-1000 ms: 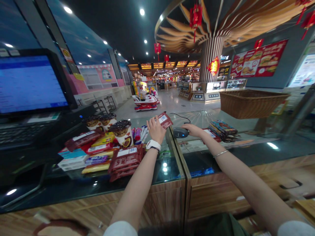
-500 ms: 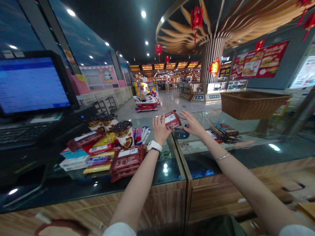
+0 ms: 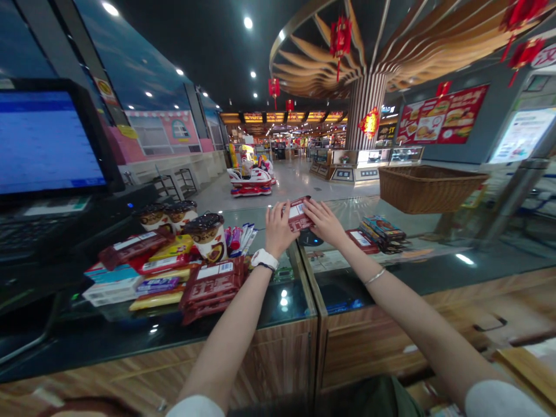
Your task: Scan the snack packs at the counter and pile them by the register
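Note:
Both my hands meet on a dark red snack packet (image 3: 298, 213) with a white barcode label, held above the glass counter (image 3: 391, 272). My left hand (image 3: 277, 229), with a white watch at the wrist, grips its left end. My right hand (image 3: 324, 223), with a thin bracelet on the wrist, closes on its right end. A black barcode scanner (image 3: 309, 238) lies on the counter just under the packet, mostly hidden by my right hand.
A heap of snack packets (image 3: 174, 272) and several lidded cups (image 3: 207, 234) lies at the left. A monitor (image 3: 47, 145) stands at the far left. A small stack of packets (image 3: 380, 231) lies right of my hands. A wicker basket (image 3: 428, 188) stands behind it.
My right hand left the scanner on the counter, rose and took hold of the red packet's right end. My left hand kept the packet and drew it slightly nearer.

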The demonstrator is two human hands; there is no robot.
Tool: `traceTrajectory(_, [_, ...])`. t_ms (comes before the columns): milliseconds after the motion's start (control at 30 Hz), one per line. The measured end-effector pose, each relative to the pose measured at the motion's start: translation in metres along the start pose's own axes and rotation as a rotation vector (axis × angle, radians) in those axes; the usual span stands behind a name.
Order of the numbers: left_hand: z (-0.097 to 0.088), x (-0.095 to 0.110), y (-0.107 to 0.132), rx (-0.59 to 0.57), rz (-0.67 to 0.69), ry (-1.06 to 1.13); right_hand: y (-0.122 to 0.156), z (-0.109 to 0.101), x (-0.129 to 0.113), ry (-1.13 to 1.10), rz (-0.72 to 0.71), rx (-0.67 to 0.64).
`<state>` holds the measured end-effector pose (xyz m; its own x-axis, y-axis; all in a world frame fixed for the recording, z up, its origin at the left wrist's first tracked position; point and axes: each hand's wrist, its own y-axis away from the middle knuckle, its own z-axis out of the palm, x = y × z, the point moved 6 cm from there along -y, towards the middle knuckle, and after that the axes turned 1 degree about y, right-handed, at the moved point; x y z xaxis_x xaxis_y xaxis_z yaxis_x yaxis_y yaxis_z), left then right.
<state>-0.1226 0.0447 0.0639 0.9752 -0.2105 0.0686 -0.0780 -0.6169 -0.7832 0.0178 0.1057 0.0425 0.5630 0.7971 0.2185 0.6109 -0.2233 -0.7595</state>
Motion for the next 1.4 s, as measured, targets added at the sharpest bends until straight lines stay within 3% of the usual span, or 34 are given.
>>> traceTrajectory(233, [-0.004, 0.000, -0.001, 0.012, -0.013, 0.041, 0.004, -0.004, -0.008, 0.032, -0.029, 0.092])
traceTrajectory(500, [-0.013, 0.021, 0.008, -0.134, 0.030, 0.015, 0.014, -0.022, -0.010, -0.078, -0.027, 0.101])
traceTrajectory(633, [-0.031, 0.041, 0.019, -0.125, 0.145, -0.076, 0.017, -0.038, -0.016, -0.063, 0.022, 0.109])
traceTrajectory(767, [-0.060, 0.048, 0.035, -0.079, 0.189, -0.115, 0.019, -0.058, -0.042, -0.057, 0.043, 0.118])
traceTrajectory(933, [-0.099, 0.035, 0.066, -0.025, 0.173, -0.147, 0.019, -0.069, -0.092, -0.093, 0.052, 0.131])
traceTrajectory(1167, [-0.142, -0.001, 0.110, 0.007, 0.089, -0.142, 0.008, -0.057, -0.158, -0.167, 0.044, 0.102])
traceTrajectory(1400, [-0.173, -0.037, 0.144, 0.048, -0.035, -0.192, -0.010, -0.043, -0.213, -0.252, 0.058, -0.009])
